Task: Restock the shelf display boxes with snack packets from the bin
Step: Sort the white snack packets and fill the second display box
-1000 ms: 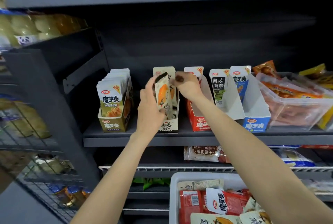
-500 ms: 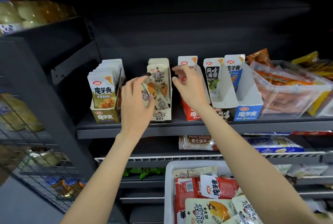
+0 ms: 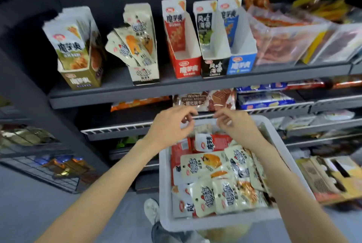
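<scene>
Hovering side by side at the centre of the frame, the left hand (image 3: pixel 172 125) and the right hand (image 3: pixel 236 125) hang above the far end of the white bin (image 3: pixel 166 193), forearms running in from the lower corners. Both have loosely curled, relaxed fingers and neither holds anything; their fingertips point toward each other with a small gap between.

Half a second ago both hands were up at the shelf, the left pressing a packet into the cream display box (image 3: pixel 144 74) and the right resting on the red display box (image 3: pixel 186 66). Now they have dropped to the bin, and the view has tilted down so the bin fills the lower middle of the frame.

The snack packets (image 3: pixel 215 182) lie heaped in the bin, cream ones on top and red ones toward the far end. On the grey shelf (image 3: pixel 117 94) in the upper half, the cream box holds a few packets leaning left, fanned out. Left of it stands an olive display box (image 3: pixel 82 80) packed full; right of the red box stand a black display box (image 3: pixel 214 67) and a blue display box (image 3: pixel 242 64), each nearly bare. A clear tub (image 3: pixel 284 37) of orange packets sits at the upper right. A wafer biscuit pack (image 3: pixel 205 99) lies on the wire shelf just beyond the hands. A shoe (image 3: pixel 151 211) shows below the bin.
</scene>
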